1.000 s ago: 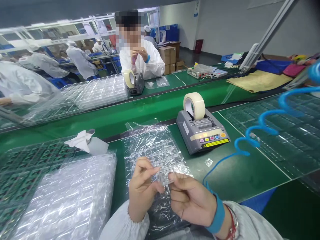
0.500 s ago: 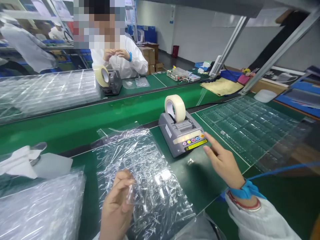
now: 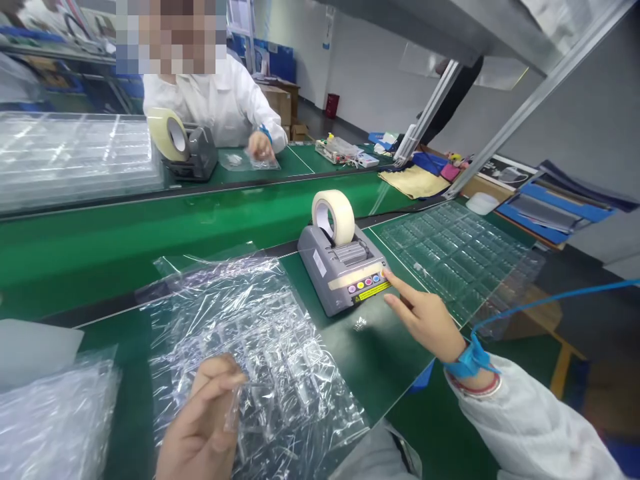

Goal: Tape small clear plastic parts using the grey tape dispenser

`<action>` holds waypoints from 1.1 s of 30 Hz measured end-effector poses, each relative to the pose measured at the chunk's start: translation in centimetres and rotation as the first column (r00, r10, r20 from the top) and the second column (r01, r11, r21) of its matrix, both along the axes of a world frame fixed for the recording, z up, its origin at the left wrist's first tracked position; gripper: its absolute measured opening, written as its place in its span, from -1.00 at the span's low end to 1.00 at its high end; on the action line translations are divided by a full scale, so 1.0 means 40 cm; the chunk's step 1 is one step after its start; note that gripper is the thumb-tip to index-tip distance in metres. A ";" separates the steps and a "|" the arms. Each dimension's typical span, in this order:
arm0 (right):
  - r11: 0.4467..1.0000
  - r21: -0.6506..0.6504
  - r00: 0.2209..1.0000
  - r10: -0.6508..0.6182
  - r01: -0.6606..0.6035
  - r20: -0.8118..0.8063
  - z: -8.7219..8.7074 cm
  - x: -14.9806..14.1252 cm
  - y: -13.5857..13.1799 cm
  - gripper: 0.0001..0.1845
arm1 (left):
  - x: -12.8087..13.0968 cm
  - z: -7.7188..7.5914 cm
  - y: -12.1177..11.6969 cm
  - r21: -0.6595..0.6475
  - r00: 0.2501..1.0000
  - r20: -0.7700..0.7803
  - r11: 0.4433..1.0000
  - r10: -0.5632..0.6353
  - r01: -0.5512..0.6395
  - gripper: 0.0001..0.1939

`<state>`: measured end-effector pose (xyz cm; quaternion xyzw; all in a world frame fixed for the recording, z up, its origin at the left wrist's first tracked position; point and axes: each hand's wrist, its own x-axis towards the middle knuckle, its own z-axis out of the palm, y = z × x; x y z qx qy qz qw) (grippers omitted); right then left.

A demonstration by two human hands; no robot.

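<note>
My left hand [image 3: 205,417] pinches a small clear plastic piece [image 3: 233,408] between thumb and fingers, above a clear plastic tray wrapped in crinkled film [image 3: 280,347]. With its index finger stretched out, my right hand [image 3: 430,321] touches the rightmost button on the front of a grey tape dispenser [image 3: 320,273]. The hand holds nothing, and its thumb is apart from the index finger. On top of the dispenser stands a roll of cream tape [image 3: 341,217]. A few tiny shiny parts [image 3: 360,324] lie on the green mat in front of it.
Stacked film-wrapped trays [image 3: 55,420] are at the lower left. A clear compartment tray [image 3: 450,247] lies on the right. Across the green divider [image 3: 225,217], a co-worker's hand [image 3: 261,145] is at small clear pieces beside another dispenser [image 3: 197,157]. A blue cord [image 3: 555,293] runs from my right wrist.
My right index finger has come onto the dispenser's end button. The view has shifted, and the co-worker's hand has lowered to the table. My left hand keeps its pinch.
</note>
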<state>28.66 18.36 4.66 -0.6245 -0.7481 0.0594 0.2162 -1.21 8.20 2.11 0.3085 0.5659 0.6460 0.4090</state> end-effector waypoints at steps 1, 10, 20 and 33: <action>0.999 -0.008 0.988 -0.037 0.036 -0.148 -0.010 0.005 -0.005 -0.53 | -0.003 -0.008 0.000 0.016 0.999 0.016 0.999 -0.040 0.040 -0.67; 0.877 -0.389 0.367 -0.276 -0.282 -0.888 -0.135 -0.022 0.004 -0.62 | -0.022 -0.102 -0.012 0.102 0.973 0.087 0.973 -0.216 0.207 -0.77; 0.875 -0.376 0.248 -0.308 -0.305 -0.919 -0.130 -0.033 0.011 -0.72 | -0.016 -0.072 -0.005 0.178 0.952 -0.096 0.936 -0.290 0.303 -0.86; 0.714 -0.363 0.053 -0.417 -0.599 -0.907 0.030 -0.332 -0.155 -0.68 | 0.022 -0.061 -0.005 0.373 0.865 -0.498 0.917 0.066 0.145 -0.78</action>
